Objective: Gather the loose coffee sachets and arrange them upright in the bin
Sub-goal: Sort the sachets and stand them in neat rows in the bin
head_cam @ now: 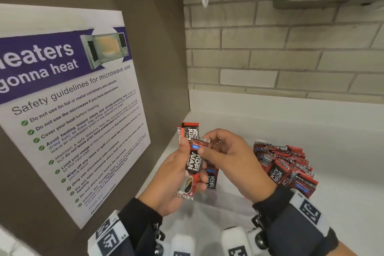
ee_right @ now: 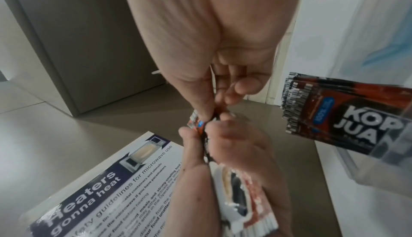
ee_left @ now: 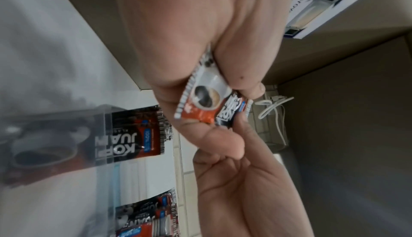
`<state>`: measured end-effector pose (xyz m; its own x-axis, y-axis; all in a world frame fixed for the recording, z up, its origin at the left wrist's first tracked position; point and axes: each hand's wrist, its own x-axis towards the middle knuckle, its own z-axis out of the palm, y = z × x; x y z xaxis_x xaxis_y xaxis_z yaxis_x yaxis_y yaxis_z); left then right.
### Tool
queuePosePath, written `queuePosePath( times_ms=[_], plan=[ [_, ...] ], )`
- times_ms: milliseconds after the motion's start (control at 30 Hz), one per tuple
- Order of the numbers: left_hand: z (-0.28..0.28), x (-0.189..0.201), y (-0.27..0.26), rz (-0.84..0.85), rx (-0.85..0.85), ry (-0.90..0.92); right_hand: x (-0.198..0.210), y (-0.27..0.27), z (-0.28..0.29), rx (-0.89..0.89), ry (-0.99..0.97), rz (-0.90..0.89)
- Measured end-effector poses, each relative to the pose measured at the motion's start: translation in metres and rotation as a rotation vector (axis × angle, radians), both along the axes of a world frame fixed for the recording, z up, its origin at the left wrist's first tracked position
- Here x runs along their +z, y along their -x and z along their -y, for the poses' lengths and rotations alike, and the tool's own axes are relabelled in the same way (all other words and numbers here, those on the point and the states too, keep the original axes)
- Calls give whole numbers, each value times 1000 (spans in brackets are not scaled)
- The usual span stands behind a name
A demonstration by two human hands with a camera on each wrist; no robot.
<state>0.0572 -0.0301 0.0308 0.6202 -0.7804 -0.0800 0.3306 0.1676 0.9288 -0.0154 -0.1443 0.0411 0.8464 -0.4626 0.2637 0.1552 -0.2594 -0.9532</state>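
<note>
Only head view shows left hand (head_cam: 176, 174) gripping sachets (head_cam: 192, 164)

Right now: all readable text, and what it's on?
"eaters gonna heat": poster banner, cut off by the frame edge.
"Safety guidelines for microwave use": poster heading.
"Do not use tin foil or metal containers and utensils": poster, first rule; last lines blurred.
"KOPI JUAN": sachets.
Sachet small print: unreadable.

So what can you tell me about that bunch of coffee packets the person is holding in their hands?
The held sachets are slim, glossy red-and-black packets printed "KOPI JUAN", with a coffee-cup picture at the bottom end and striped crimped seals. Several are bunched roughly upright and fanned unevenly. The left hand grips their lower half; the right hand pinches the front one's top edge with its fingers. They are held above the white counter.
</note>
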Motion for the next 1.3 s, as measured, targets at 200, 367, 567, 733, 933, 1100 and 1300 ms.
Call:
queuePosePath(
  times_ms=[200,367,567,733,933,1100,1300],
  plan=[
    [-8,-4,-5,140,24,-21,9,4,9,-91,-94,79],
    [-18,-18,-21,197,271,-85,9,10,30,-229,35,68],
    [-22,-32,-26,166,307,-131,-25,6,25,-255,223,-114],
    [-22,-39,-27,156,304,-131,-28,3,18,-222,204,-118],
    [-21,-39,-29,162,309,-131,-16,3,19,-304,257,36],
    [-21,-42,-26,175,290,-146,-33,4,13,-219,369,-61],
    [-18,-50,-23,190,258,-169,-55,3,1,-183,427,-165]
  ],
)
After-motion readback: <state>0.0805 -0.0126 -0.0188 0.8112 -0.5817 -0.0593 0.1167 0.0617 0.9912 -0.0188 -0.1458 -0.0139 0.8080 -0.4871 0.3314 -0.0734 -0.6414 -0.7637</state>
